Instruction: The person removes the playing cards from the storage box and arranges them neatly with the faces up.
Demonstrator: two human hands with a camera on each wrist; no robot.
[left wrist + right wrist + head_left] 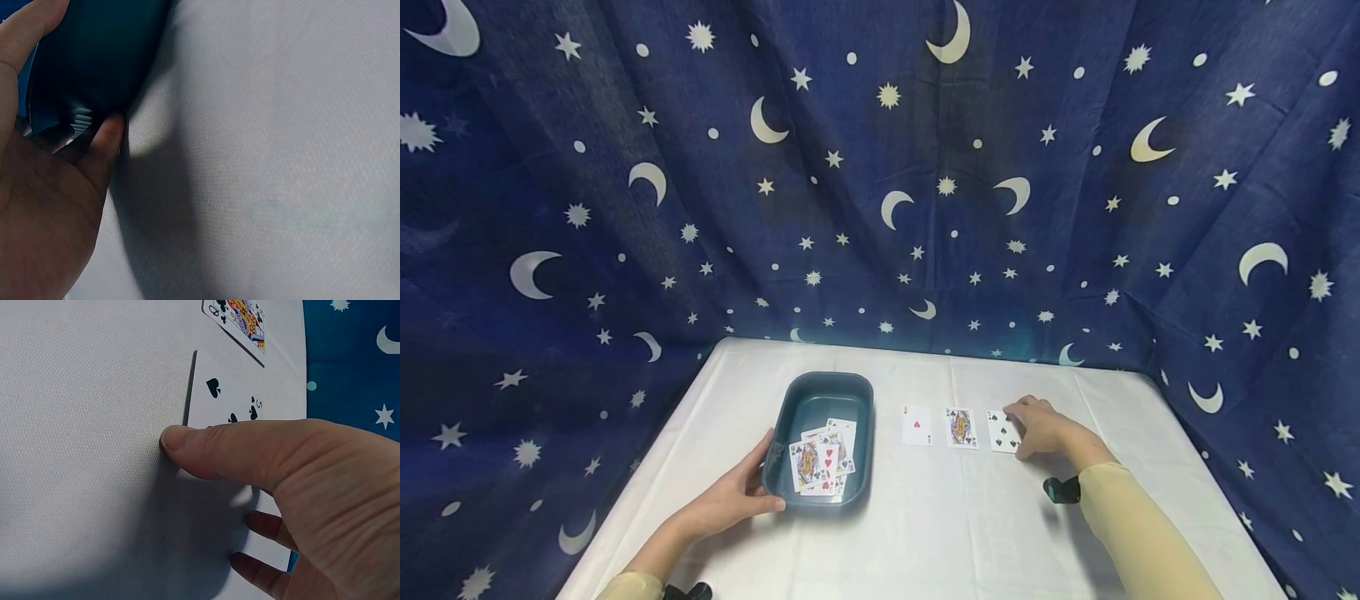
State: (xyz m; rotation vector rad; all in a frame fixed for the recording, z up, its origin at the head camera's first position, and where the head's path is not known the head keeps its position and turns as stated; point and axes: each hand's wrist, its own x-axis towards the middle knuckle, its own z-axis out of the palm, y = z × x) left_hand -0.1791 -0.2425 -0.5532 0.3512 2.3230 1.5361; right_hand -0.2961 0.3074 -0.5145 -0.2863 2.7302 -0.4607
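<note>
My left hand [730, 496] grips the left side of a dark teal plastic bin [866, 433], thumb at its near corner and fingers along the wall. In the left wrist view, fingertips [111, 128] touch the bin's underside. Overlapping playing cards [822, 465] lie face up inside. My right hand [1047, 429] holds the five of spades [998, 433] by its right end, thumb at the near edge and fingers at the far edge. Part of that card is hidden under the hand. Left of it lie the queen of clubs [961, 427] and the ace of hearts [916, 435], face up in a row.
A white cloth covers the table [925, 533]. Behind it and at both sides hangs a dark blue curtain [850, 208] with moons and stars. A black strap piece [1062, 490] shows at the right wrist, below a pale yellow sleeve [1138, 525].
</note>
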